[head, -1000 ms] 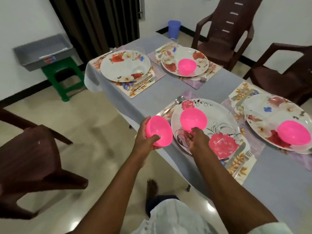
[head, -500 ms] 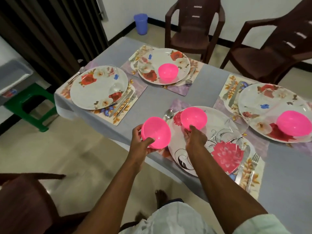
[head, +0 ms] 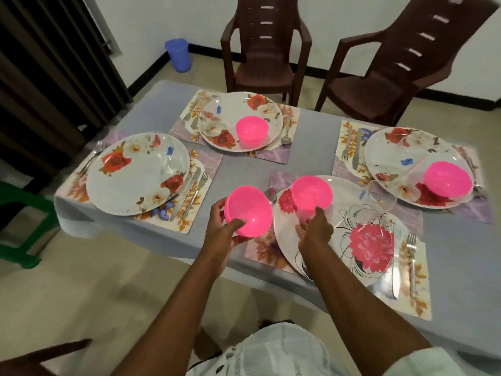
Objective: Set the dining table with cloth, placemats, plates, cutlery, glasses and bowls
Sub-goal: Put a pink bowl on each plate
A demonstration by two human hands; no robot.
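My left hand point(head: 221, 230) grips a pink bowl point(head: 248, 214), tilted toward me, above the table's near edge. My right hand point(head: 315, 230) touches the near rim of a second pink bowl point(head: 311, 192) that sits on the near plate point(head: 320, 253). Two more pink bowls point(head: 252, 130) point(head: 447, 180) sit on the far plate point(head: 241, 120) and the right plate point(head: 393, 158). The left plate point(head: 135, 175) holds no bowl. Each plate lies on a floral placemat point(head: 187, 215) with cutlery point(head: 193, 189), over a grey cloth point(head: 257, 169). A clear glass point(head: 379, 202) stands by the near plate.
Two brown plastic chairs point(head: 263, 58) point(head: 401, 77) stand beyond the table. A blue bin point(head: 177, 55) sits by the wall, a green stool point(head: 21, 226) at the left, and another chair's arm point(head: 40, 356) at the bottom left. Dark curtains point(head: 54, 63) hang at the left.
The view has swung left and upward over the table. My left hand has carried its pink bowl slightly inward over the table edge. My right hand stays at the bowl on the near plate.
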